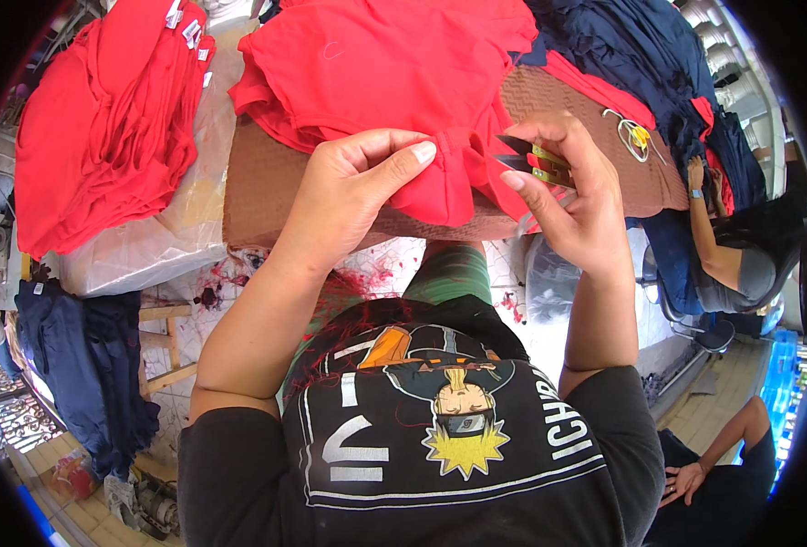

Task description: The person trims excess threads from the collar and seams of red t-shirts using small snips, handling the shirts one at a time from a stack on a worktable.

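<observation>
A bright red garment (376, 73) lies spread over the table, its near edge hanging toward me. My left hand (353, 178) pinches a gathered seam of it between thumb and forefinger. Close by on the right, my right hand (586, 196) grips a pair of thread snips (542, 162) with yellow and red on the body. The dark blades stand apart and point left, beside the raised red cloth. Whether they touch the fabric I cannot tell.
Brown textured cloth (262, 196) covers the table. Red garments (112, 118) are stacked at left, dark navy ones (627, 55) at far right. A yellow-and-white looped item (638, 137) lies right of the snips. Two other people (741, 260) are at right; thread scraps litter the floor.
</observation>
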Tool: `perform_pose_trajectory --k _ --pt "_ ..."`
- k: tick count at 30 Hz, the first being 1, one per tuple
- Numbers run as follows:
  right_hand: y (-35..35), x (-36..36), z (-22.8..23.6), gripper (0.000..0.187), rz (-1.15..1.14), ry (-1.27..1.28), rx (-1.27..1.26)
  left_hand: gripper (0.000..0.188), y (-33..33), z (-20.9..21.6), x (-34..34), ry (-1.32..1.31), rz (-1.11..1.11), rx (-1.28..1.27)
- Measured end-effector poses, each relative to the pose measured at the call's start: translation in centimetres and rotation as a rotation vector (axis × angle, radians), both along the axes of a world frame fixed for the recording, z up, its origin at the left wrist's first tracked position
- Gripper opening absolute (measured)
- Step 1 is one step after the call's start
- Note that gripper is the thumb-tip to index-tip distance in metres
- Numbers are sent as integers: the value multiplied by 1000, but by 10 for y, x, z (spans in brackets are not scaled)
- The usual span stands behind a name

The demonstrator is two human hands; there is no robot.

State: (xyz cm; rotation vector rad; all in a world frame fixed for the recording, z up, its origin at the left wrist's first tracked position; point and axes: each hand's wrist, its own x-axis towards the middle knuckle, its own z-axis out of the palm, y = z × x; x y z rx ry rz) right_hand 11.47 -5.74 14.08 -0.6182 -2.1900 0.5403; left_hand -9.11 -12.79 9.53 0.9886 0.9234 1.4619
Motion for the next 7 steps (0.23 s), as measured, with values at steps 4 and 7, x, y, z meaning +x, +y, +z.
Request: perform_pose_trajectory --k 4,7 --pt "-1 -1 6 26 -11 -159 224 21 -1 0 0 17 -9 3" --pt "-2 -5 5 28 -12 -224 299 21 -2 -1 0 45 -15 -4"
